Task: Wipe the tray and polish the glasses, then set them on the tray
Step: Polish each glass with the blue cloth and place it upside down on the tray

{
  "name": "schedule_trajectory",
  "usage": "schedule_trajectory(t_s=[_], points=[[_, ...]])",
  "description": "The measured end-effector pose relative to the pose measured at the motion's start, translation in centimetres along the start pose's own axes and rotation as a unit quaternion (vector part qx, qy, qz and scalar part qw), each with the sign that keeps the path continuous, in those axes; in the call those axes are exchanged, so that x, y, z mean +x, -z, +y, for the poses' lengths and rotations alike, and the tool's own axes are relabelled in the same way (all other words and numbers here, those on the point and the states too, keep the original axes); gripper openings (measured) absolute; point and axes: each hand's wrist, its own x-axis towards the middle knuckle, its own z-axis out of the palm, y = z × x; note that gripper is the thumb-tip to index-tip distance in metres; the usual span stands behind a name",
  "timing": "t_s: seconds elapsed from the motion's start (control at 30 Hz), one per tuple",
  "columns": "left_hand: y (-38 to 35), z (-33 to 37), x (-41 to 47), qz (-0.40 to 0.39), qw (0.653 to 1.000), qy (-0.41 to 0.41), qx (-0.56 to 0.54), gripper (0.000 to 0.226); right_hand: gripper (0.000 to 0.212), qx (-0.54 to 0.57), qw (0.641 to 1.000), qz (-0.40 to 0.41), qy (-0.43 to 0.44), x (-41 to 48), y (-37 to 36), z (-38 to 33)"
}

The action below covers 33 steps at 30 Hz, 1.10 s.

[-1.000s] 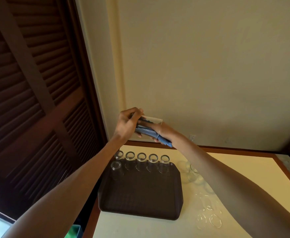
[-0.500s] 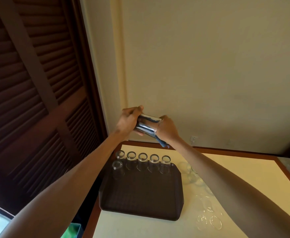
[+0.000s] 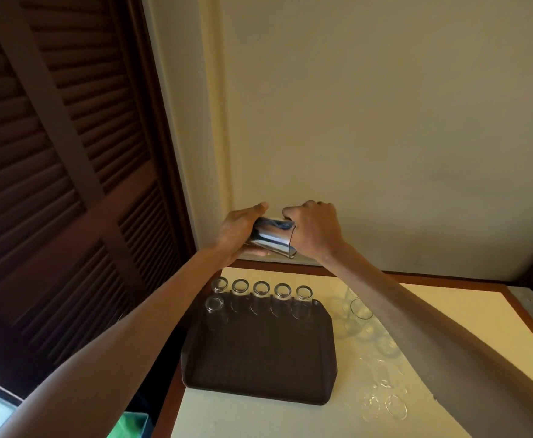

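Gripping the base of the glass [image 3: 273,238] with left hand [image 3: 239,230] fingers; clenching right hand [image 3: 317,232] at its mouth on the blue cloth [image 3: 277,224] inside; held sideways above the tray [image 3: 258,368]; thin, slick, breakable, so best taken round the wall, not the rim; since a second ago, cloth tail gone from sight, right wrist rolled over.

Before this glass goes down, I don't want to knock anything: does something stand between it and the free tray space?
Yes. The row of five glasses along the far edge of the tray stands between the held glass and the bare space; a sixth glass sits front left.
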Motion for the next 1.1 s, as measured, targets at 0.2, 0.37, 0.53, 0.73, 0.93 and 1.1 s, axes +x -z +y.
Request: schedule_trajectory(t_s=[0.2,0.37,0.53,0.73,0.93,1.1], points=[[0.1,0.2,-0.3,0.071,0.976,-0.188,0.085,0.041,0.05,0.511,0.808,-0.153,-0.251,-0.2,-4.6,-0.3],[0.3,-0.4,-0.7,0.076,0.963,-0.247,0.081,0.035,0.046,0.608,0.668,-0.316,-0.291,-0.5,-3.3,-0.7],[0.4,0.9,-0.6,-0.05,0.998,0.005,-0.021,0.051,0.031,0.127,0.976,-0.098,-0.146,0.0,0.1,-0.6],[-0.2,1.1,-0.3,0.017,0.997,-0.037,0.07,0.052,0.029,0.065,0.991,-0.026,-0.116,-0.2,-1.5,-0.2],[-0.2,0.2,-0.5,0.068,0.958,-0.251,0.12,0.048,0.044,0.597,0.725,-0.244,-0.242,-1.3,-2.1,-1.3],[0.6,-0.1,-0.4,-0.001,0.989,-0.146,0.033,0.05,0.032,0.271,0.937,-0.129,-0.177,-0.5,-1.8,-0.4]])
